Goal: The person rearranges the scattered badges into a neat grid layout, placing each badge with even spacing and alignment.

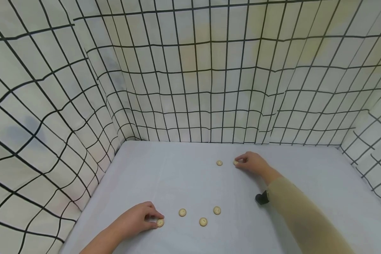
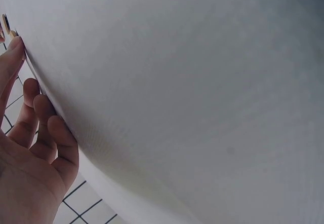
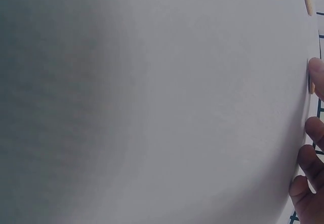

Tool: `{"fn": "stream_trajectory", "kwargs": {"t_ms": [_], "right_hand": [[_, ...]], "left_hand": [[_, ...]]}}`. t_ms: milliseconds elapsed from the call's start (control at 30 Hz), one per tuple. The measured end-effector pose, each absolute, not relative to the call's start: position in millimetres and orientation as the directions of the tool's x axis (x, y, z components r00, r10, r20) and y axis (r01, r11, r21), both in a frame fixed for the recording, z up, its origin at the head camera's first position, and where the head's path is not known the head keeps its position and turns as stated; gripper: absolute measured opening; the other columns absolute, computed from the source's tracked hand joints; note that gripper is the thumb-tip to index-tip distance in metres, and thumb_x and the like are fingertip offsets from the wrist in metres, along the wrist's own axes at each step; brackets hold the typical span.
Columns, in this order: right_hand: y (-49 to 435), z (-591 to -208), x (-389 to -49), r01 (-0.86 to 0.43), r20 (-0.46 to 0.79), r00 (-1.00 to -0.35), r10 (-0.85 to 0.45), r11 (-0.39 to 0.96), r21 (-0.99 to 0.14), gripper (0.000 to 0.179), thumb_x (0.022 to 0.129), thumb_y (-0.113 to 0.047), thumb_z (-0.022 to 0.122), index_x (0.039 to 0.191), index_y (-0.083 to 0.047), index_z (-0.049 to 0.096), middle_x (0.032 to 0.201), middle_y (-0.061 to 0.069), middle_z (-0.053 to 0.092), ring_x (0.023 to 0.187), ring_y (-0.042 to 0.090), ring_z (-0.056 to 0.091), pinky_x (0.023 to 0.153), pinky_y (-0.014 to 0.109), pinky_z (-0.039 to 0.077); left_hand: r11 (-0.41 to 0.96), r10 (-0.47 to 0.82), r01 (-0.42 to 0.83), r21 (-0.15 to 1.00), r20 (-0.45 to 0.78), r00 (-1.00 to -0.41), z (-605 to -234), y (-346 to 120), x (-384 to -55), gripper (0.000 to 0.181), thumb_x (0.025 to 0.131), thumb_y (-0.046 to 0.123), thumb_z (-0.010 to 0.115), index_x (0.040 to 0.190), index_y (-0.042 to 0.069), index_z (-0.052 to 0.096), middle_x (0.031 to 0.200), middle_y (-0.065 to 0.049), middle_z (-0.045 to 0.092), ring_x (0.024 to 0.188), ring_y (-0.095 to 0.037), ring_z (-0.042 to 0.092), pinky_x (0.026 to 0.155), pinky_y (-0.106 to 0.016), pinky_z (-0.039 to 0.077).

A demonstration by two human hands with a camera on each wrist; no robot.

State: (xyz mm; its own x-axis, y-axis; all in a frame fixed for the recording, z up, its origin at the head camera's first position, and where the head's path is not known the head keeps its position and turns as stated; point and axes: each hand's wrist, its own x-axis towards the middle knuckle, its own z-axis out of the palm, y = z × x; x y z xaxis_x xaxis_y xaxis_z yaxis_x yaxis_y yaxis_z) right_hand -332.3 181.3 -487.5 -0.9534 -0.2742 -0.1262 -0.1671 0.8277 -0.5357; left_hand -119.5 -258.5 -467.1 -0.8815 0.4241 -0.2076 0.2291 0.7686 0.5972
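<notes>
At the front left of the white table, my left hand [image 1: 136, 219] pinches a pale round wooden button [image 1: 160, 222] between thumb and forefinger. Farther back on the right, my right hand [image 1: 254, 163] holds another wooden button [image 1: 235, 162] by its edge, fingers partly covering it. Just left of that one lies a loose button [image 1: 219, 163]. In the right wrist view, the held button [image 3: 312, 87] shows edge-on at the fingertips. Three more lie flat near the left hand: a left button [image 1: 182, 212], a front button [image 1: 203, 222] and a right button [image 1: 217, 210].
The white tabletop [image 1: 177, 176] runs back to a white wall [image 1: 197, 81] with a black grid, and similar gridded walls rise at both sides. A small black device [image 1: 262, 198] sticks out by the right sleeve [image 1: 301, 211].
</notes>
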Motion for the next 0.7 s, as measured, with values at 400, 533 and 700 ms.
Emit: {"fn": "stream_trajectory", "kwargs": {"t_ms": [400, 533, 700], "right_hand": [[187.4, -484.3, -322.1, -0.176, -0.136, -0.944, -0.299, 0.809, -0.561, 0.042, 0.085, -0.035, 0.078, 0.124, -0.022, 0.071, 0.100, 0.002, 0.061, 0.087, 0.020, 0.053, 0.072, 0.034, 0.044], [188.9, -482.7, -313.0, -0.211, -0.126, -0.934, -0.335, 0.799, -0.563, 0.041, 0.083, -0.036, 0.080, 0.123, -0.025, 0.072, 0.096, -0.001, 0.060, 0.086, 0.019, 0.051, 0.071, 0.033, 0.043], [187.7, -477.4, -297.3, -0.243, -0.118, -0.919, -0.375, 0.778, -0.579, 0.041, 0.083, -0.034, 0.081, 0.121, -0.024, 0.073, 0.093, -0.002, 0.059, 0.086, 0.019, 0.050, 0.071, 0.034, 0.043]], "left_hand": [[0.773, 0.415, 0.221, 0.595, -0.209, -0.886, -465.7, -256.6, -119.2, 0.021, 0.083, 0.027, 0.081, 0.104, 0.027, 0.079, 0.090, 0.016, 0.057, 0.078, -0.002, 0.051, 0.069, -0.025, 0.043], [0.777, 0.411, 0.216, 0.591, -0.217, -0.885, -465.0, -255.8, -119.2, 0.021, 0.083, 0.027, 0.081, 0.104, 0.028, 0.079, 0.090, 0.016, 0.057, 0.078, -0.003, 0.050, 0.069, -0.025, 0.043], [0.772, 0.418, 0.225, 0.594, -0.209, -0.884, -464.2, -255.9, -117.8, 0.021, 0.083, 0.027, 0.080, 0.104, 0.026, 0.079, 0.090, 0.015, 0.058, 0.078, -0.003, 0.051, 0.069, -0.026, 0.043]]}}
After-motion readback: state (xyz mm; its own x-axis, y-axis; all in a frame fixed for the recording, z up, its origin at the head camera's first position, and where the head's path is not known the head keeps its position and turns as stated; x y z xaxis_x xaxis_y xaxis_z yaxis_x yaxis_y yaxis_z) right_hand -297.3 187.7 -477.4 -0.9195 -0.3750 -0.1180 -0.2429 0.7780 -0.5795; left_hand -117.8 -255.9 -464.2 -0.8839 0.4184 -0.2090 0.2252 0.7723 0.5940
